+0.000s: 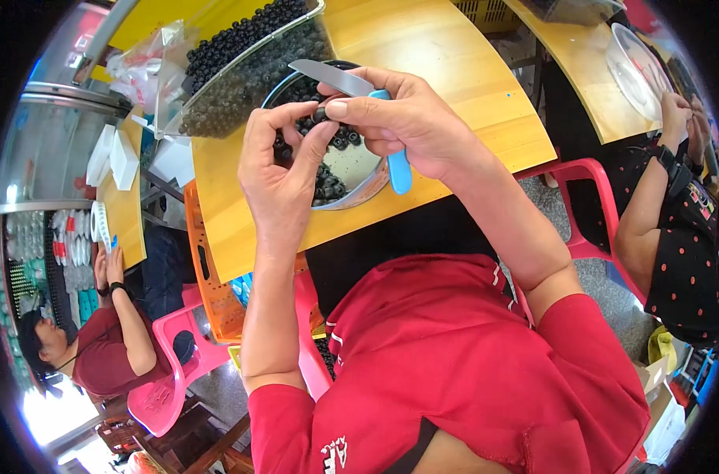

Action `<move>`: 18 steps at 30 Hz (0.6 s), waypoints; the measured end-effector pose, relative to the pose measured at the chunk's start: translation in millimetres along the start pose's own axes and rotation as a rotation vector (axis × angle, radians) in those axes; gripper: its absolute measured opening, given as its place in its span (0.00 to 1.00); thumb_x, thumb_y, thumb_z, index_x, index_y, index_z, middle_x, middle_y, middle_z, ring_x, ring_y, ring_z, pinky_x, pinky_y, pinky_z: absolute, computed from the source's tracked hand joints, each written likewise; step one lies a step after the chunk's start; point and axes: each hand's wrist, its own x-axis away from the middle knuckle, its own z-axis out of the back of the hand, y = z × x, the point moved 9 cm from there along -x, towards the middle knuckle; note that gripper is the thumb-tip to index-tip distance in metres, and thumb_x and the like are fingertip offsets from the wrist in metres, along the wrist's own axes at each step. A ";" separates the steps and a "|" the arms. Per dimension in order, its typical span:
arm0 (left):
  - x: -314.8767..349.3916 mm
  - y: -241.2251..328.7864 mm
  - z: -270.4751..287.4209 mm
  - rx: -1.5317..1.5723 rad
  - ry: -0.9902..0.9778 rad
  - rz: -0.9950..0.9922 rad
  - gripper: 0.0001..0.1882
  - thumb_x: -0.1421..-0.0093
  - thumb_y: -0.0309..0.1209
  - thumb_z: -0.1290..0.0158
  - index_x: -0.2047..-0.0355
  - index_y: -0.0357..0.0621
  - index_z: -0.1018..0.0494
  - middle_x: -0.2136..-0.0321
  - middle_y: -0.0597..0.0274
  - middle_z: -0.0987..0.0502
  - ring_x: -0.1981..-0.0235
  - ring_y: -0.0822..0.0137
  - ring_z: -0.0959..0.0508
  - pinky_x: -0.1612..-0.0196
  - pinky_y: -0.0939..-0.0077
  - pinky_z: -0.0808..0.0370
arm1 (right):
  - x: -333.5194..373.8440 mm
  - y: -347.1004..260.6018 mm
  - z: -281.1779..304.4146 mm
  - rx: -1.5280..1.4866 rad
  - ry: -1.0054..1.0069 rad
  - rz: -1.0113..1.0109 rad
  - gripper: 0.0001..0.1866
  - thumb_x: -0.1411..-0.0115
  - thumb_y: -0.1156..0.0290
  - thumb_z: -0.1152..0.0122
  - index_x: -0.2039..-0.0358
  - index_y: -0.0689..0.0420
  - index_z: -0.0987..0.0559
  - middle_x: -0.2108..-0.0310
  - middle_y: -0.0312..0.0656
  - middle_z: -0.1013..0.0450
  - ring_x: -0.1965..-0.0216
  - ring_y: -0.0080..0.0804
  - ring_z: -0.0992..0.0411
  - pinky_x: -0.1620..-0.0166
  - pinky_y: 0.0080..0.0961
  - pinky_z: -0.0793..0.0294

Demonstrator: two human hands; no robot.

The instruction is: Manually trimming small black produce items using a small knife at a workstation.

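Above the wooden table, my left hand [276,154] pinches a small round black plastic part [320,115] between thumb and forefinger. The right hand [415,118] is closed around a knife [400,172] with a blue handle, its grey blade pointing up and to the left. My right thumb also presses against the black part, so the two hands meet there. Below them stands a round container [367,192] with more small black parts [328,186] in it; my hands partly hide it.
A clear plastic bin [253,103] heaped with black parts stands at the far left of the table [446,71]. One person sits at the left [107,347], another at the right [683,245]. An orange crate [217,288] and pink chairs [585,178] stand around the table.
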 end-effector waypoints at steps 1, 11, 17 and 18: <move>0.7 -0.2 -1.4 0.000 -0.001 -0.002 0.10 0.47 0.21 0.40 0.63 0.41 0.24 0.75 0.71 0.36 0.75 0.78 0.38 0.70 0.87 0.39 | -0.7 0.0 1.0 -0.026 0.007 0.011 0.12 0.44 0.71 0.35 0.59 0.58 0.22 0.81 0.23 0.35 0.85 0.05 0.46 0.84 0.08 0.52; -0.3 19.8 -0.5 -0.125 0.001 -0.076 0.09 0.46 0.22 0.40 0.63 0.42 0.23 0.76 0.72 0.38 0.76 0.79 0.39 0.73 0.86 0.40 | 3.9 -8.1 3.4 0.102 0.098 0.071 0.13 0.44 0.71 0.35 0.59 0.59 0.22 0.82 0.24 0.35 0.86 0.07 0.46 0.84 0.09 0.52; 4.2 4.8 -4.6 0.076 0.023 -0.024 0.09 0.44 0.23 0.41 0.61 0.40 0.24 0.76 0.72 0.40 0.74 0.79 0.38 0.70 0.86 0.38 | 3.9 -7.4 -1.2 -0.038 0.014 0.025 0.13 0.44 0.70 0.34 0.59 0.59 0.22 0.81 0.24 0.35 0.85 0.06 0.46 0.84 0.09 0.52; 5.2 1.3 -4.7 0.138 0.028 0.012 0.09 0.44 0.23 0.42 0.61 0.40 0.24 0.76 0.72 0.39 0.73 0.78 0.37 0.69 0.86 0.38 | 5.1 -7.8 -2.3 -0.024 0.029 0.020 0.13 0.44 0.70 0.34 0.59 0.59 0.22 0.81 0.24 0.35 0.85 0.06 0.46 0.84 0.09 0.52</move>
